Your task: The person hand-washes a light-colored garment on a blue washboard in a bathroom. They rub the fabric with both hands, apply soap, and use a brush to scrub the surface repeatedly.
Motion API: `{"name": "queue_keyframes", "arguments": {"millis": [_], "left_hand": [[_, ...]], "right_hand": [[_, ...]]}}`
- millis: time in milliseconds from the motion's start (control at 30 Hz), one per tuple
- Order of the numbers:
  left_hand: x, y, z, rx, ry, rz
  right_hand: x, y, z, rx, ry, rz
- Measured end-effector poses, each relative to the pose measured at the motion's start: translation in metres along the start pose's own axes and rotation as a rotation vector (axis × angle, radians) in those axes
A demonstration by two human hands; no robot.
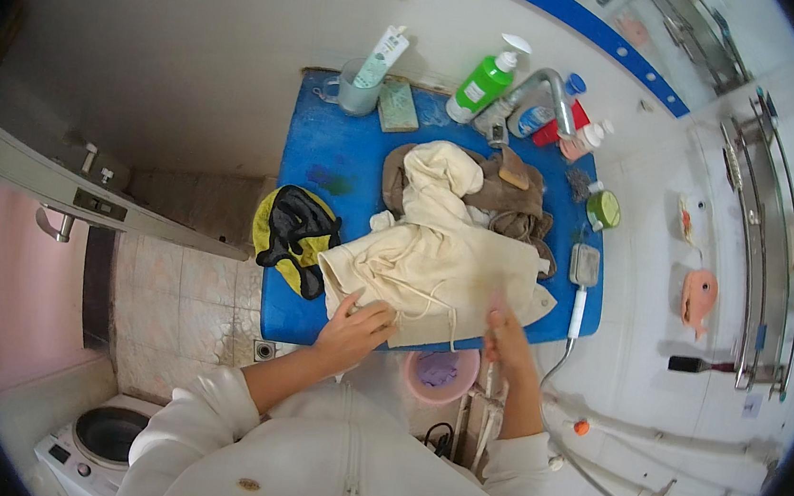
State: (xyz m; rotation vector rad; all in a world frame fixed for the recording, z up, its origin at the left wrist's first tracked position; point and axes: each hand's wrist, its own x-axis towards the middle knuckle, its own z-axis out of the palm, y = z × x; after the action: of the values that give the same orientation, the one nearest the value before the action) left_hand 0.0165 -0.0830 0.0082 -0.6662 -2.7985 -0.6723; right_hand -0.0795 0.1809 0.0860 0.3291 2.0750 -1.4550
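Observation:
A cream cloth garment (439, 252) with a drawstring lies spread and rumpled over the blue countertop (310, 110). My left hand (358, 330) grips its near left edge, fingers curled onto the cloth. Over the near right part is my right hand (508, 341), its fingers curled. A blurred pinkish shape sticks up from that hand, and I cannot tell whether it is a finger or a held thing. Behind the cream garment sits a bunched brown cloth (509, 198), with a tan block (513, 168) on top.
A yellow and black cloth (297, 238) hangs at the counter's left edge. Along the back stand a cup (359, 90), a green pump bottle (480, 87) and a metal faucet (552, 84). A shower head (584, 265) lies at right. Below is a pink bucket (440, 393).

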Motion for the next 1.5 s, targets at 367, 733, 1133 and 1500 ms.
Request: {"name": "queue_keyframes", "arguments": {"millis": [367,733,1133,1500], "left_hand": [[0.005,-0.008,0.011,-0.104,0.139,0.038],[0.008,-0.011,0.016,-0.046,0.065,0.169],[-0.013,-0.003,0.010,0.028,-0.055,0.150],[-0.006,-0.005,0.009,0.032,0.004,0.191]], "right_hand": [[-0.001,0.074,0.055,-0.531,0.388,-0.567],[0.008,0.076,0.029,-0.799,0.381,-0.306],[-0.002,0.095,-0.005,-0.697,0.436,-0.057],[-0.005,0.108,0.000,-0.796,0.466,-0.189]]}}
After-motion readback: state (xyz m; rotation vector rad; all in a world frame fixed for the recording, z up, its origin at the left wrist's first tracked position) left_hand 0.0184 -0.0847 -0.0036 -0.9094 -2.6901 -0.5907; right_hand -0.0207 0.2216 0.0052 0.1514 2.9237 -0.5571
